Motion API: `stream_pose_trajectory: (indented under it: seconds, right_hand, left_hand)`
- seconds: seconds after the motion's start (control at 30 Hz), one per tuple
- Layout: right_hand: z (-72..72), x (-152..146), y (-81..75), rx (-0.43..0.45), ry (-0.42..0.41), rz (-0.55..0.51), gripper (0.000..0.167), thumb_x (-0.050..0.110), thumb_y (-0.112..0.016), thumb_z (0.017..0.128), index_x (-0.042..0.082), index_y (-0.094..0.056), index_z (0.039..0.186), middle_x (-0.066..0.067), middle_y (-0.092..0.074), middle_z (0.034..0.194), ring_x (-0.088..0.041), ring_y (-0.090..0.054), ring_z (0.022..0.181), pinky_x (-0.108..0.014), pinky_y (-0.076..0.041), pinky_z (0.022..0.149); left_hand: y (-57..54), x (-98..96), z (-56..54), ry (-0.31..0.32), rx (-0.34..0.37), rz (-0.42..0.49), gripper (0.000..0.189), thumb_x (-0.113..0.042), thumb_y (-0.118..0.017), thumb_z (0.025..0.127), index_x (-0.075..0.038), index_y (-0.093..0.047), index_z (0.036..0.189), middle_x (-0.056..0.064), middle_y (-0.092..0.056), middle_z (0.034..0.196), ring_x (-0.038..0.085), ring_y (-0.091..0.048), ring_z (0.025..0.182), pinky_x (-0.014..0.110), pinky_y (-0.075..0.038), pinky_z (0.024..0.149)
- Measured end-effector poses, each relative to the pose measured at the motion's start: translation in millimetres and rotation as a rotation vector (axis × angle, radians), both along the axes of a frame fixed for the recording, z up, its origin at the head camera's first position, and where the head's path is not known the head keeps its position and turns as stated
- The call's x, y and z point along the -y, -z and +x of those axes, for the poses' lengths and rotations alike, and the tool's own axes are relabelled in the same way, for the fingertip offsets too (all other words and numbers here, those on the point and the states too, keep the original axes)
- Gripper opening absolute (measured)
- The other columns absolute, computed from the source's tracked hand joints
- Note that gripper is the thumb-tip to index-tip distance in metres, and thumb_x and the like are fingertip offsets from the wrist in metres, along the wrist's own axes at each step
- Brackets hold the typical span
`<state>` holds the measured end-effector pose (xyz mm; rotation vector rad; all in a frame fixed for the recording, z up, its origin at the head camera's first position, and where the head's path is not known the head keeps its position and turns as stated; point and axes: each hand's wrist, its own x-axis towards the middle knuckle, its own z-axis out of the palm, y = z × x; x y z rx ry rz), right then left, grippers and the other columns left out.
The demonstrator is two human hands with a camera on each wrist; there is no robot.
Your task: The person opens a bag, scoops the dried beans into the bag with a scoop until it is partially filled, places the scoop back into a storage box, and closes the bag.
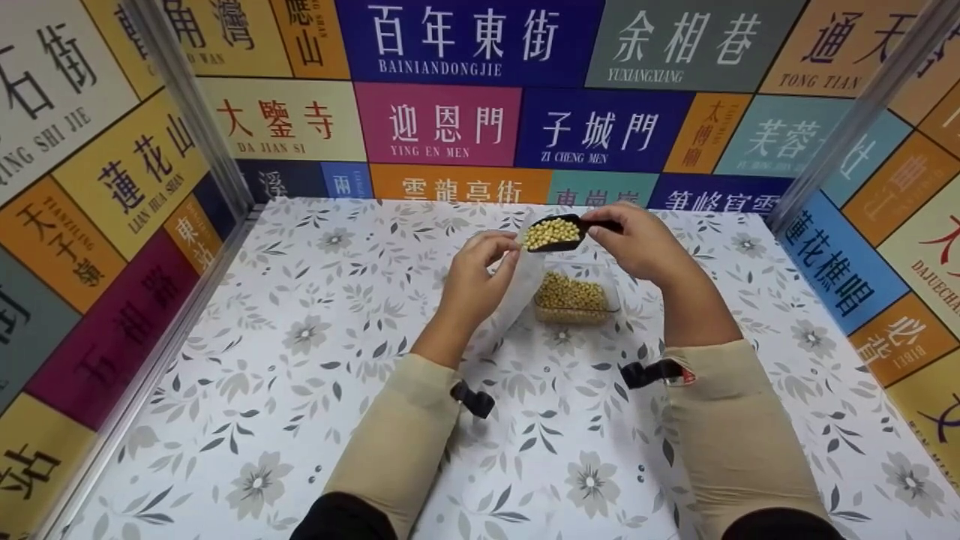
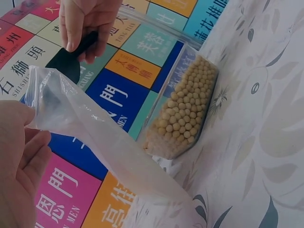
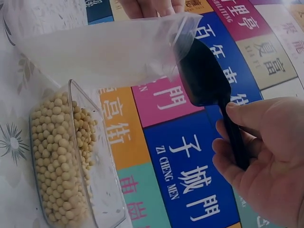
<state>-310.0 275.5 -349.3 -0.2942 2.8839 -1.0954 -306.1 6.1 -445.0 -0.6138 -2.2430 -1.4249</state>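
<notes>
Near the far edge of the counter (image 1: 375, 420), over a white cloth printed with grey flowers and leaves, a person's two hands meet at the mouth of a clear plastic bag (image 1: 516, 292). The left hand (image 1: 480, 274) has its grip closed lightly on the rim of that mouth, thumb and fingertips bent toward each other, while the body of the bag slopes down to the cloth. The right hand (image 1: 637, 240) has its grip closed round the handle of a black scoop (image 3: 202, 73), the thumb laid along the top and the fingers curled beneath. The scoop is heaped with yellow soybeans (image 1: 553, 232), and its front edge sits in the mouth of the bag, showing dark through the film in the right wrist view.

Below the scoop, upright on the counter and just right of the bag, stands a clear plastic box (image 3: 107, 194) holding more soybeans; they lie deeper toward one end. Beige sleeves (image 1: 735, 427) cover both forearms, with a small black wrist camera (image 1: 474, 400) strapped at each cuff. Behind, a wall of coloured sign panels includes a blue panel (image 1: 469, 67) lettered BAINIANDONGJIE.
</notes>
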Motion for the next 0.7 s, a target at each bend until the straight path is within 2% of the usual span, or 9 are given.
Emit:
stream_pose_trajectory:
  seconds: [0.23,0.7]
  right_hand:
    - [1.6,8,-10.9,-0.049,-0.034,0.079,0.037,0.027,-0.054,0.113,0.013,-0.064,0.146,-0.014,-0.053,0.153,-0.036,-0.053,0.141,-0.058,-0.047,0.118]
    - [2.2,19,-14.8,-0.074,-0.054,0.128,0.036,0.024,-0.055,0.113,0.012,-0.064,0.145,-0.014,-0.053,0.153,-0.037,-0.052,0.143,-0.058,-0.048,0.119]
  left_hand:
    - [-5.4,0.8,0.5,-0.041,-0.012,0.014,0.016,-0.024,-0.064,0.108,-0.015,-0.076,0.113,0.0,-0.071,0.134,0.015,-0.067,0.129,0.023,-0.057,0.111]
    - [-6.7,2.8,-1.1,-0.11,-0.052,0.032,0.016,-0.021,-0.064,0.108,-0.01,-0.076,0.11,0.004,-0.074,0.129,0.016,-0.068,0.125,0.02,-0.057,0.108]
